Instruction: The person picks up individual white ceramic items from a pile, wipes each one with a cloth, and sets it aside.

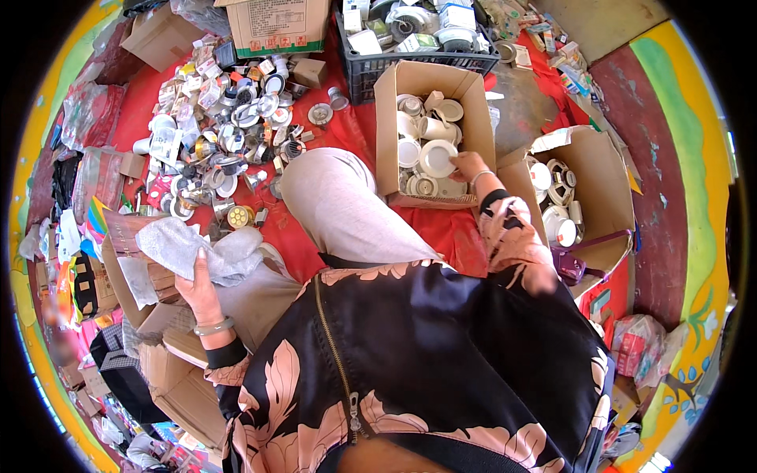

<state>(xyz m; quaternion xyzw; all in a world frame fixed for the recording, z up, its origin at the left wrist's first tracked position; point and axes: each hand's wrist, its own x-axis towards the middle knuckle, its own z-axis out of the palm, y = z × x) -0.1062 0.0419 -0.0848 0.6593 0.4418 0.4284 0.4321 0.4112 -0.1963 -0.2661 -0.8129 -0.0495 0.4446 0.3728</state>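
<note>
My left hand (200,290) grips a light grey cloth (197,246), which drapes over its thumb side near my left leg. With its fingers closed on the rim, my right hand (468,167) reaches into an open cardboard box (386,130) and holds a round white downlight (436,157). Under and around that downlight, the box contains several more white round lamp housings (408,124). My right fingertips are partly hidden at the edge of the downlight.
A pile of mixed lamps (236,130) covers the red cloth (272,244) at left. Beyond the box stands a black plastic crate (359,77) full of fixtures. To my right is another cardboard box (603,177) with white lamps. Opened cartons (177,386) flank my left side.
</note>
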